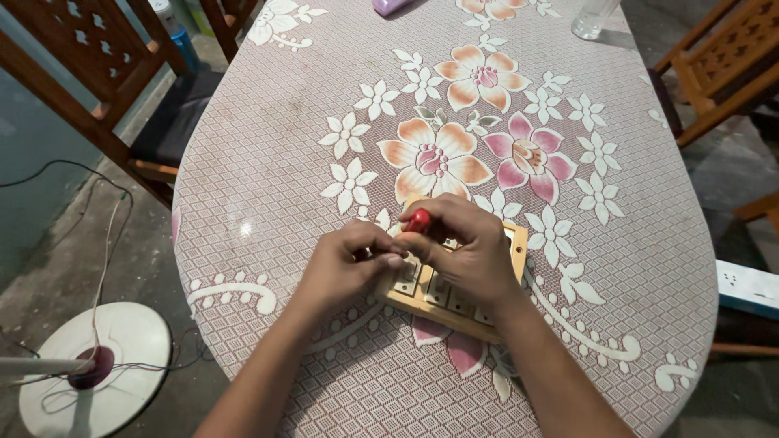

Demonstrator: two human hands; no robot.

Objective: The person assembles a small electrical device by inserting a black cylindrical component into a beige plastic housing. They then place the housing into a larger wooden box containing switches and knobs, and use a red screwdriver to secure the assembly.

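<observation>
Oval table with a floral cloth, wooden chairs around it, a fan base on the floor at left. Head view: switchboard lies flat on the near part of the table. Right hand rests on the board, closed around a red-handled screwdriver. Left hand is pinched narrow against the board's left edge, touching the right hand; can't tell what it pinches.

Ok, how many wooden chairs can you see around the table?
3. One chair at the table's far left, one chair back at the top left edge, one chair at the upper right. Others may sit outside the frame.
</observation>
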